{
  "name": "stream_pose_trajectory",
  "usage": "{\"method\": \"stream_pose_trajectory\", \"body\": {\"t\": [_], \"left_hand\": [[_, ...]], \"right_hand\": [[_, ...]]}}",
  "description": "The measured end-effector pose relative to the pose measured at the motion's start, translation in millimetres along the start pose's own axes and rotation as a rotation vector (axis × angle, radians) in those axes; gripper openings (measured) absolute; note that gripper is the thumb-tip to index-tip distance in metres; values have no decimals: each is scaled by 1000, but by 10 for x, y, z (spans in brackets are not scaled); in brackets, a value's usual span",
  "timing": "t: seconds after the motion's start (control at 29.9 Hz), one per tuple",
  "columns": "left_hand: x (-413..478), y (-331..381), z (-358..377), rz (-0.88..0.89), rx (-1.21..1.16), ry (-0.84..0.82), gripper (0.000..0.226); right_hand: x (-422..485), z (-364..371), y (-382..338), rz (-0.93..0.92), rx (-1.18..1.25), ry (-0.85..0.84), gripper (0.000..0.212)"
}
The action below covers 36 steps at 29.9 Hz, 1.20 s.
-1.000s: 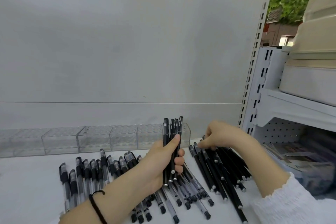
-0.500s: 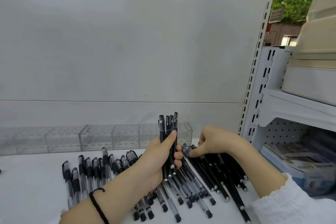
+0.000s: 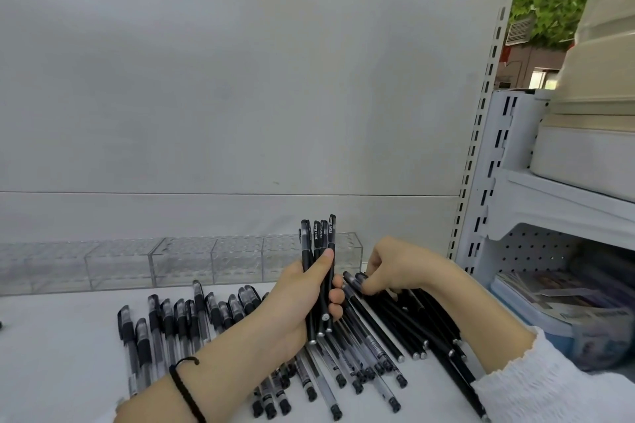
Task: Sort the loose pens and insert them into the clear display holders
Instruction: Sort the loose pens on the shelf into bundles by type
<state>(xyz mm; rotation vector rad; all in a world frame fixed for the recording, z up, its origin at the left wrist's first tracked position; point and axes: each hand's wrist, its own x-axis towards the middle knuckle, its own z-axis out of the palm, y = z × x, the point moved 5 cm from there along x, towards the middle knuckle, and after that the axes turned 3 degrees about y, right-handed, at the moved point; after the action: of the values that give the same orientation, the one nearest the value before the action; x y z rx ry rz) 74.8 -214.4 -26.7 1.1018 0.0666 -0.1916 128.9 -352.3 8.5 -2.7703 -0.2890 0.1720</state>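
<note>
Loose pens (image 3: 192, 330) crowd holders' (image 3: 185, 261) front.

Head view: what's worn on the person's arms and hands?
Bare left hand and right hand, no gloves. A thin black cord bracelet on the left wrist; a white textured fabric sleeve with ruffled cuff on the right forearm.

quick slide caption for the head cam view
Left hand grips a pen bundle upright; right hand pinches a black pen in the loose pile.
</note>
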Motion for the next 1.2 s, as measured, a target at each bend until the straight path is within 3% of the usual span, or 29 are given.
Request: {"method": "stream_pose_trajectory", "body": {"t": [0.3, 0.6, 0.73, 0.97, 1.2], "left_hand": [[3, -5, 4, -11, 4, 7, 22], [11, -22, -13, -24, -34, 22, 17], [-17, -21, 52, -53, -85, -33, 21], [-111, -20, 160, -97, -9, -234, 32], [-73, -34, 123, -73, -38, -174, 28]], "right_hand": [[17, 1, 49, 23, 115, -22, 12], [-53, -130, 9, -11, 910, -77, 15], [-75, -143, -87, -51, 1112, -56, 19], [-8, -22, -143, -23, 1105, 141, 15], [3, -17, -154, -21, 1088, 124, 18]]}}
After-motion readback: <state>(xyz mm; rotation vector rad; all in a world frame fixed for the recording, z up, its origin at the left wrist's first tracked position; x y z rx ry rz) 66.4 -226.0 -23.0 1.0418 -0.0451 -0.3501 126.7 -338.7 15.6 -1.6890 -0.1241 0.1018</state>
